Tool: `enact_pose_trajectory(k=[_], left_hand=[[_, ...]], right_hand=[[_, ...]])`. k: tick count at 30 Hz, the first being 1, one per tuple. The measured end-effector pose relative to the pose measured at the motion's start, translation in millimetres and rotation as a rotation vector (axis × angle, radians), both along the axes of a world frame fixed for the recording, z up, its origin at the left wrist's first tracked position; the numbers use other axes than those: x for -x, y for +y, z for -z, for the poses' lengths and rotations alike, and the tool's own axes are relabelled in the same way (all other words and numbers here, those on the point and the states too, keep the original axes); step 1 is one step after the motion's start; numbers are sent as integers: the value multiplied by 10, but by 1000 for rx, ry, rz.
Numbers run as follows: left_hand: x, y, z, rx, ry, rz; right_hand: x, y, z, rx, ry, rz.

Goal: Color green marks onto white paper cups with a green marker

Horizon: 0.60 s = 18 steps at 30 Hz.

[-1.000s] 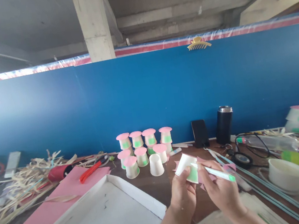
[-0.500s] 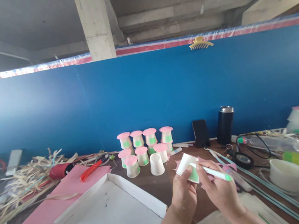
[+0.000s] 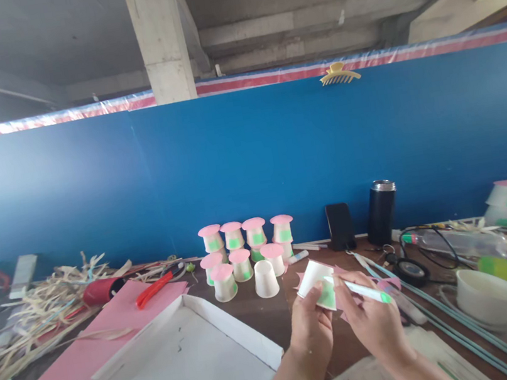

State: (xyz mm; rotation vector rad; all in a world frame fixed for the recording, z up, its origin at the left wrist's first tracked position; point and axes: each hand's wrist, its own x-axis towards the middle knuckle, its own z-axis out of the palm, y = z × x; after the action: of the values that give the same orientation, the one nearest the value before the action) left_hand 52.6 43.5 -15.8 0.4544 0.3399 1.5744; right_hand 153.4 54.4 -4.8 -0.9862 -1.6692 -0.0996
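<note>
A white paper cup [image 3: 311, 276] with a green patch on its side is tilted in my left hand [image 3: 312, 326], whose fingers wrap round it. In my right hand [image 3: 372, 318] is a white marker pen [image 3: 364, 291] with a green end, pinched between thumb and fingers. Its tip meets the cup at the upper part of the green patch. Beyond my hands stands one plain upturned paper cup [image 3: 265, 279]. Several more cups with pink paper discs [image 3: 240, 256] on top and green patches on their sides are grouped to its left and behind it.
At left lie a white cardboard tray [image 3: 236, 326], pink paper [image 3: 48, 379], a red cutter [image 3: 154, 288] and a heap of pale strips [image 3: 54, 296]. A black flask [image 3: 382, 214] and a phone [image 3: 340, 226] stand against the blue partition. White bowls [image 3: 489, 301] sit at right.
The marker and my right hand have shifted very slightly against the cup, and the cup is turned a touch. Everything else on the table stays where it was.
</note>
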Motion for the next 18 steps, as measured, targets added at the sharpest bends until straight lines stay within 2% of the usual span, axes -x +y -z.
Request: enact_pose_trajectory(k=[18], left_hand=[[-1, 12, 26, 79, -27, -10]], right_hand=[[-8, -22, -28, 64, 11, 6]])
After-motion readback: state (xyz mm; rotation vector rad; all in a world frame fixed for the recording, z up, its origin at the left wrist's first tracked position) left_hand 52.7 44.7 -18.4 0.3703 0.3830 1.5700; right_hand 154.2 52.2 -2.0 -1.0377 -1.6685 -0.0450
